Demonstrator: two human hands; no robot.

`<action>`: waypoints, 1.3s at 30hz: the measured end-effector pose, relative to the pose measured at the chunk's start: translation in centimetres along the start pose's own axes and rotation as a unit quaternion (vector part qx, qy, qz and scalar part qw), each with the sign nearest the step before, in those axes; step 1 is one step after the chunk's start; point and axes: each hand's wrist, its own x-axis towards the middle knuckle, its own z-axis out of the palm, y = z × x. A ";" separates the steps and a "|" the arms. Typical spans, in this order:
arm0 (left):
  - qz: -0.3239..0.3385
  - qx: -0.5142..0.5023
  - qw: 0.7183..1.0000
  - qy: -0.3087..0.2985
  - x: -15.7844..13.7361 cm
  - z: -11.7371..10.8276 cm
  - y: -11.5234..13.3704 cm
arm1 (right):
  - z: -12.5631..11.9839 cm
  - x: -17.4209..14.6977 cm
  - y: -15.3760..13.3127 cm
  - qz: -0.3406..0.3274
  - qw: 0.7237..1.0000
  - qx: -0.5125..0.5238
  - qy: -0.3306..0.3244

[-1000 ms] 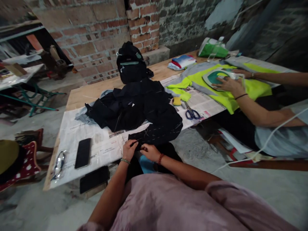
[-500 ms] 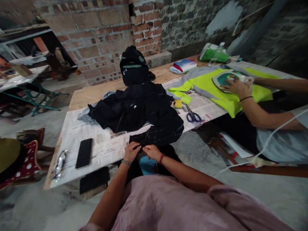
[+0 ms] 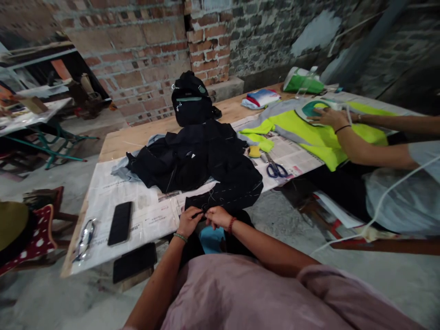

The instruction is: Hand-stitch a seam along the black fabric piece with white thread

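Observation:
A dark garment [image 3: 227, 160] with white basting stitches lies over the near table edge. My left hand [image 3: 189, 222] pinches the garment's lower edge, a green bracelet on its wrist. Close beside it, my right hand [image 3: 218, 217], with a red bead bracelet, has its fingers closed at the same edge. Whether a needle is between the right fingers is too small to make out. Loose white thread lies on the cloth just above both hands.
Blue-handled scissors [image 3: 276, 168] and a yellow object [image 3: 254, 151] lie right of the garment. A phone [image 3: 120, 223] and glasses [image 3: 85, 239] lie left. A black backpack [image 3: 193, 101] stands behind. At right, a co-worker's hand holds an iron [image 3: 311, 111] on a yellow garment [image 3: 323, 142].
My hands stay at the garment's edge, with the right fingers shifting slightly. The co-worker's iron has moved a little to the left and back.

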 end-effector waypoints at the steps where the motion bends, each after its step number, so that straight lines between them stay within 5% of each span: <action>1: -0.001 0.006 1.000 0.002 0.0 0.0 -0.1 | 0.1 -0.1 0.0 0.002 1.000 0.026 -0.005; 14: -0.042 0.054 0.996 0.052 0.1 0.5 -0.5 | 1.3 -1.0 0.6 -0.027 0.989 0.143 0.019; 19: -0.056 0.039 0.997 0.034 0.2 0.3 -0.2 | -0.1 -0.9 0.3 -0.060 0.996 -0.021 0.060; 24: -0.103 -0.007 0.994 0.045 0.5 0.3 -0.8 | -1.2 -0.3 -1.2 -0.217 0.928 -0.241 0.185; 27: -0.171 -0.047 0.983 0.054 0.9 0.1 -0.9 | -0.7 0.5 -1.9 -0.228 0.913 -0.262 0.215; 34: -0.258 -0.077 0.962 0.054 1.5 -0.1 0.2 | 0.4 1.8 -2.2 -0.190 0.943 -0.194 0.194; 39: -0.236 -0.069 0.968 0.052 1.6 -0.1 -0.2 | 0.3 1.8 -1.1 -0.334 0.897 -0.237 0.166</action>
